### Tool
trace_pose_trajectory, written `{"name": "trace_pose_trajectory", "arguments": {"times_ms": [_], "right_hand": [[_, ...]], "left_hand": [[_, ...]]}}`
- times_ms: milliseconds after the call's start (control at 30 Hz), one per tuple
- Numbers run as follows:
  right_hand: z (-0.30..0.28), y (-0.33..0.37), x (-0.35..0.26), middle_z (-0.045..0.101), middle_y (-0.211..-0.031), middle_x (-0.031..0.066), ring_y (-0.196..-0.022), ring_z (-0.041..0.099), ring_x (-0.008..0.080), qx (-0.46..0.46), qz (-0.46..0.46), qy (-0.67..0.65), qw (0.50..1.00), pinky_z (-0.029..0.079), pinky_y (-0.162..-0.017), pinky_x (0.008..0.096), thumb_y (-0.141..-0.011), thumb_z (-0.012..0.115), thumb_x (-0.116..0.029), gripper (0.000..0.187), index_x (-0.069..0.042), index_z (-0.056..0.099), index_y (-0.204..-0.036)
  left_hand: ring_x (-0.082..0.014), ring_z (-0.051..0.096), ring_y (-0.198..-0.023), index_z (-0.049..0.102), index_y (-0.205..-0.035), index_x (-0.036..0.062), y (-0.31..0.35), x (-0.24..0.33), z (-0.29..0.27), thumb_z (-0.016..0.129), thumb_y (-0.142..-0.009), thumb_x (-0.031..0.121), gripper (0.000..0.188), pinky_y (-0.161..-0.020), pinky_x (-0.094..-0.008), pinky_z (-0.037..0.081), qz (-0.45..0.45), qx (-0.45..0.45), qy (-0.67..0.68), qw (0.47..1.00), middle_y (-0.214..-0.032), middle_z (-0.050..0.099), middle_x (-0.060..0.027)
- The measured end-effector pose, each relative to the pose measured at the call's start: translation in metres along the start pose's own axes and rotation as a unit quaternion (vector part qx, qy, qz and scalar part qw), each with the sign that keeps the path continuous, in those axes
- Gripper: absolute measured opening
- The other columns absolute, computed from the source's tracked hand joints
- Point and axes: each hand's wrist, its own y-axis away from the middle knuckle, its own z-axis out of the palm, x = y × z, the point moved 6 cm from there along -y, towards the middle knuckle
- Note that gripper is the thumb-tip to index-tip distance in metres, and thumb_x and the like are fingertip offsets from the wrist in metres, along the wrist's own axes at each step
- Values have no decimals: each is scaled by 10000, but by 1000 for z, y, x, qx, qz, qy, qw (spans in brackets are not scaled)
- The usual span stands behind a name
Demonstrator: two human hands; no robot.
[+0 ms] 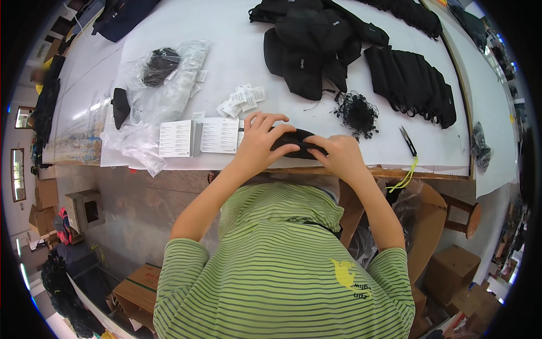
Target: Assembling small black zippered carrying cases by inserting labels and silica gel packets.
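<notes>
A folded piece of black fabric, perhaps a pouch, lies at the near edge of the white-covered table between my hands. My left hand is closed on its left end, thumb below and fingers above. The fingers of my right hand grip its right end, with the thumb on top. Just left of my left hand stand two stacks of white printed cards. Beyond them lies a loose heap of small white labels. A tangle of thin black cords lies beyond my right hand.
Clear plastic bags and a small black pouch lie at left. Black fabric pouches are heaped at the back, with a overlapping row at right. Thread snips with a yellow cord lie near the table's front edge.
</notes>
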Motion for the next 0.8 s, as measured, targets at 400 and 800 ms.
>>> {"name": "trace_pose_trajectory", "arguments": {"times_ms": [400, 800], "right_hand": [[-3, 16, 34, 543, -519, 90, -418, 457, 180, -15, 135, -88, 987, 355, -450, 289, -721, 772, -337, 271, -89, 731, -820], [32, 34, -3, 415, -532, -92, -513, 312, 6, 45, 348, -516, 782, 235, -463, 217, -796, 754, -189, 225, 20, 698, -860]], "left_hand": [[-242, 507, -974, 635, -932, 131, 5, -21, 22, 725, -757, 256, 233, -916, -399, 318, -21, -69, -37, 997, -990, 561, -16], [-203, 497, -1141, 437, -1252, 1, 38, -16, 25, 734, -808, 165, 558, -988, -349, 403, -448, 171, 659, 579, -1238, 500, -107]]}}
